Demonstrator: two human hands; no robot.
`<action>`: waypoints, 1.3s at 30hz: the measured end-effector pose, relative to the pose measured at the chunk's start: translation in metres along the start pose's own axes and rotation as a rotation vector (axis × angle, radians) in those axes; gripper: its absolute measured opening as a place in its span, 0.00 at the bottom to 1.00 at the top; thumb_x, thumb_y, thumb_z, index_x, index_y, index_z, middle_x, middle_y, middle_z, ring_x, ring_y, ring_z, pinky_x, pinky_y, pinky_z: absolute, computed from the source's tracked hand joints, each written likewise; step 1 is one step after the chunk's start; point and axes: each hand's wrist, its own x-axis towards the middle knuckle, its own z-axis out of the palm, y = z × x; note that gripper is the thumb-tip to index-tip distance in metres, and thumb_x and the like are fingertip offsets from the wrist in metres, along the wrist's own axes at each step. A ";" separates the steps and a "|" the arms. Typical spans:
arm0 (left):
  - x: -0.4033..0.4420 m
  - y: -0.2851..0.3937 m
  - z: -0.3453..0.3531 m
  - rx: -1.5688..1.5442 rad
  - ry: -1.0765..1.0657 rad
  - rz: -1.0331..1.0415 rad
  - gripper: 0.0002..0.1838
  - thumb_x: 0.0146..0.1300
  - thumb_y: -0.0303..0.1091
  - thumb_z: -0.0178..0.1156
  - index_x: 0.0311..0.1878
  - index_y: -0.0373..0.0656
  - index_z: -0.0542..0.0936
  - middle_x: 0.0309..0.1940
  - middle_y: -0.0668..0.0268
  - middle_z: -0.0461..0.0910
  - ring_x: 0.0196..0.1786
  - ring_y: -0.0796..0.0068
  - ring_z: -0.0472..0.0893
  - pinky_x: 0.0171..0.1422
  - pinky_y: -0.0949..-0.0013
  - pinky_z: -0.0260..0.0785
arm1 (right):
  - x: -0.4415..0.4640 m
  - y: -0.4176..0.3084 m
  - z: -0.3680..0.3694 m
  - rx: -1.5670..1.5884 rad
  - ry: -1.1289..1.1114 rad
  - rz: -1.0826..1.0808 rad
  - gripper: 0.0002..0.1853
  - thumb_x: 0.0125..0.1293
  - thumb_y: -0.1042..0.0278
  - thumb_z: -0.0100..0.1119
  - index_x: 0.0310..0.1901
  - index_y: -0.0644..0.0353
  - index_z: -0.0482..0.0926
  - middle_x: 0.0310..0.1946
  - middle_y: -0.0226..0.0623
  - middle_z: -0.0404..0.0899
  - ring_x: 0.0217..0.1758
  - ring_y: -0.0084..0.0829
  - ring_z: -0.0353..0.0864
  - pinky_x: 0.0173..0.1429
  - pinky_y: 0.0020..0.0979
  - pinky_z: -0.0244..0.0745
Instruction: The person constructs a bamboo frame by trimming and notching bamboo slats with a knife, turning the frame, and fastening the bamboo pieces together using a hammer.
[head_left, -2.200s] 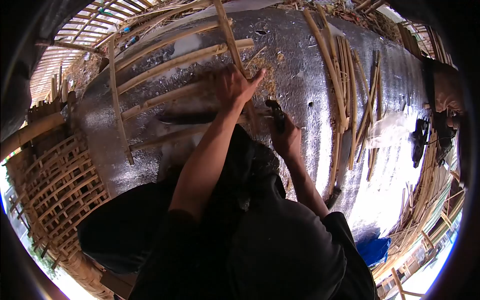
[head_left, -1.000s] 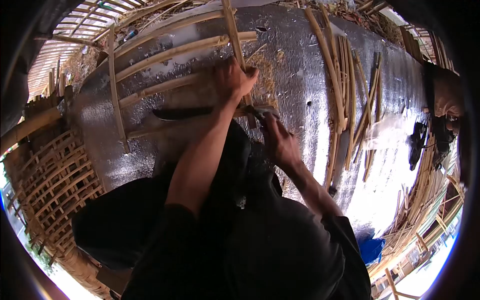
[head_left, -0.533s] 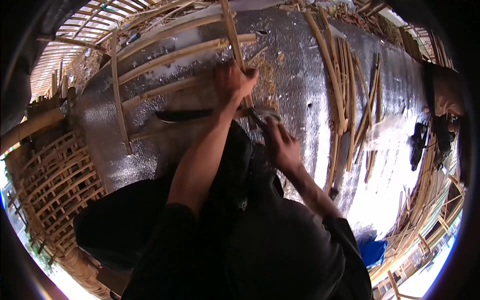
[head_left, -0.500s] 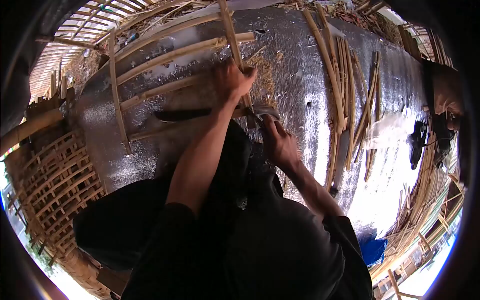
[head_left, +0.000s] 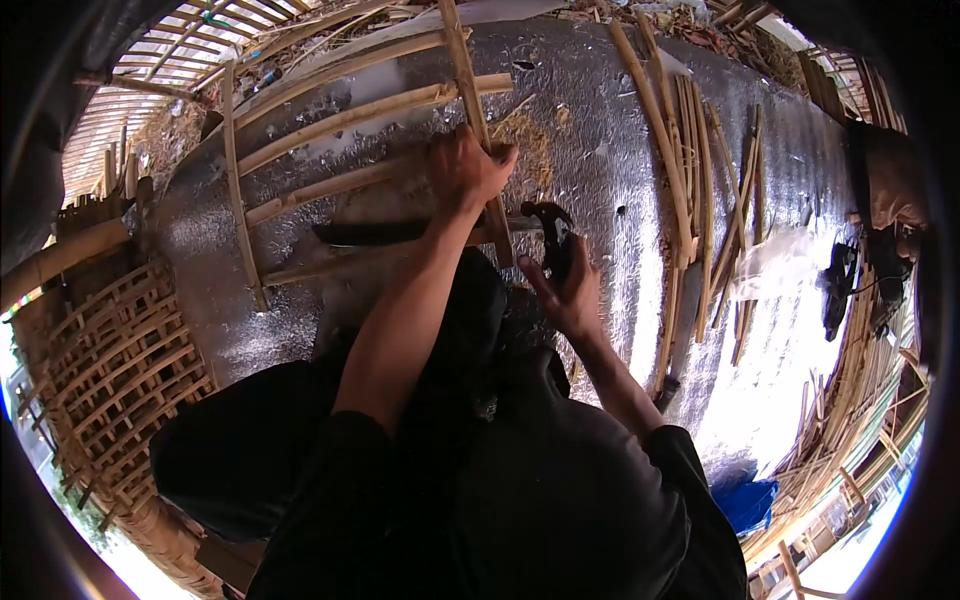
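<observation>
My left hand (head_left: 466, 170) is closed round the upright wooden strip (head_left: 467, 80) at the near end of a bamboo frame (head_left: 340, 122). My right hand (head_left: 572, 292) grips a dark claw hammer (head_left: 550, 222), its curved head raised just right of the strip's lower end. The thumb of that hand stands out to the side. Under my left forearm, a long dark blade (head_left: 365, 234) lies across the frame's lower bars, partly hidden by the arm.
Silver foil sheeting (head_left: 600, 120) covers the ground. Bamboo strips (head_left: 690, 160) lie in a loose bundle to the right, beside another blade (head_left: 684, 310). A woven bamboo basket (head_left: 120, 370) stands at left. A blue bag (head_left: 745, 503) lies at lower right.
My right hand has shifted slightly right and down, and the hammer has swung away from the strip, its head now showing upright. My left hand stays on the strip.
</observation>
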 end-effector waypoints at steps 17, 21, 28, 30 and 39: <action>0.012 -0.001 -0.018 -0.019 -0.219 -0.026 0.30 0.55 0.65 0.71 0.37 0.43 0.88 0.35 0.52 0.89 0.43 0.48 0.89 0.54 0.49 0.80 | 0.003 0.024 0.054 0.153 0.131 -0.138 0.34 0.64 0.60 0.73 0.65 0.68 0.68 0.44 0.56 0.87 0.47 0.50 0.90 0.49 0.44 0.83; 0.000 -0.008 0.002 -0.054 -0.081 0.021 0.30 0.52 0.65 0.72 0.35 0.42 0.87 0.33 0.53 0.88 0.41 0.49 0.89 0.54 0.49 0.79 | 0.010 0.029 0.057 0.346 0.074 -0.043 0.32 0.64 0.64 0.74 0.64 0.71 0.69 0.43 0.45 0.86 0.41 0.34 0.86 0.45 0.34 0.81; -0.001 -0.006 -0.002 0.026 -0.027 0.030 0.31 0.51 0.66 0.71 0.35 0.43 0.87 0.34 0.55 0.89 0.42 0.51 0.89 0.53 0.50 0.79 | 0.013 0.024 0.055 0.607 0.004 0.034 0.31 0.64 0.68 0.73 0.63 0.73 0.69 0.48 0.44 0.83 0.43 0.26 0.83 0.43 0.29 0.80; 0.000 -0.002 -0.007 0.030 -0.083 0.014 0.32 0.52 0.67 0.71 0.37 0.43 0.88 0.36 0.55 0.89 0.44 0.51 0.89 0.54 0.50 0.80 | 0.013 0.051 0.074 0.410 0.155 -0.129 0.33 0.65 0.68 0.73 0.65 0.73 0.67 0.48 0.45 0.83 0.43 0.27 0.84 0.44 0.31 0.81; 0.023 -0.003 -0.014 0.002 -0.331 -0.108 0.33 0.55 0.68 0.68 0.43 0.43 0.89 0.42 0.50 0.89 0.50 0.49 0.88 0.57 0.50 0.80 | 0.010 0.015 0.056 0.315 0.126 -0.120 0.32 0.68 0.64 0.69 0.68 0.66 0.64 0.45 0.54 0.86 0.42 0.52 0.89 0.47 0.46 0.82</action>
